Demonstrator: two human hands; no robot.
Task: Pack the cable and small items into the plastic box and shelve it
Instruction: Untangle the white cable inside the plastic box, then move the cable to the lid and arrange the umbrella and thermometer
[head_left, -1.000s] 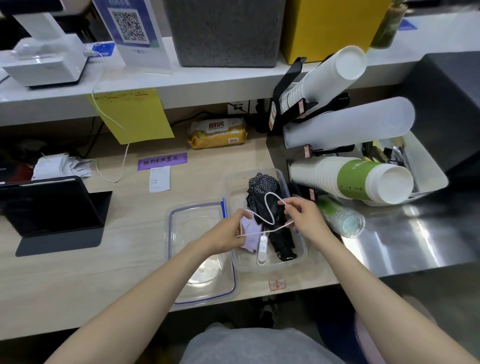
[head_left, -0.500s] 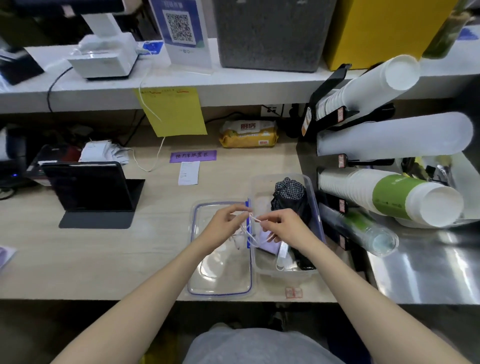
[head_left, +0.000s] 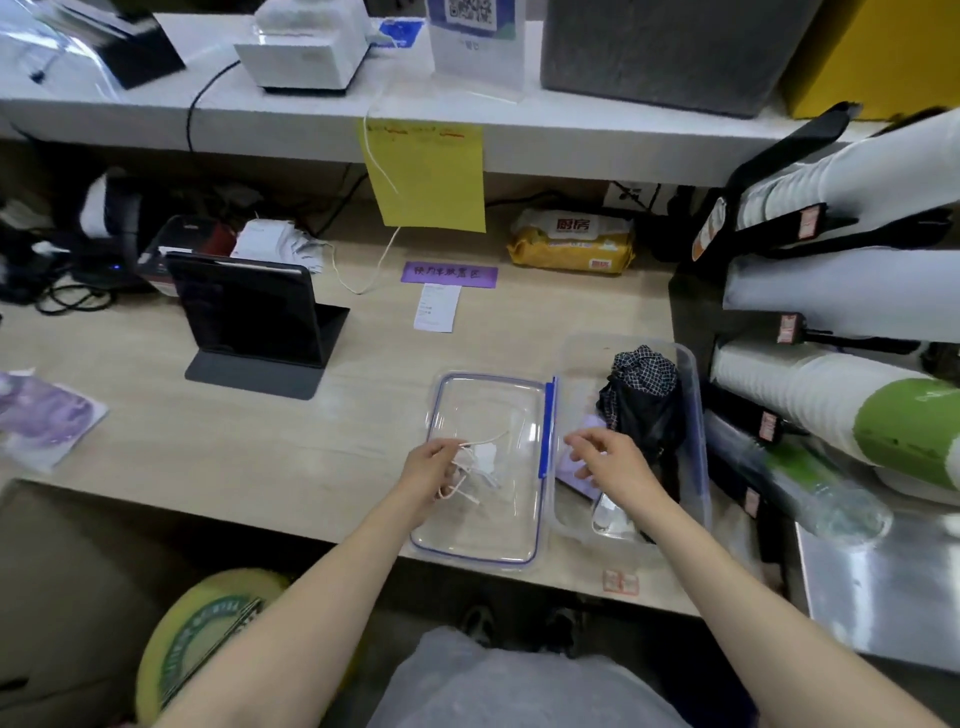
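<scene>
The room is a service counter: a pale wooden tabletop (head_left: 322, 415) under a white shelf (head_left: 260, 124), with cup dispensers (head_left: 831, 405) stacked well beyond the right hand's fingers and a propped tablet (head_left: 244, 317) far out past the left hand's. The wood looks smooth, so things should slide on it easily.

Directly ahead of the right hand's fingers sits the clear plastic box (head_left: 696, 415), already holding a dark folded umbrella (head_left: 644, 410) and a few small items. Rigid and light by the look of it, it is best lifted by both long rims. Its lid (head_left: 483, 467), blue-edged, lies flat under the left hand's fingers, touching the box's side.

The cable (head_left: 472, 467) is thin, white and limp, bunched in loose loops; it will likely spring open unless gathered at the middle of the coil. The left hand (head_left: 431, 467) pinches that bundle above the lid. The right hand (head_left: 608, 462) hovers with loosely curled fingers, holding nothing, over the box's near end.
</scene>
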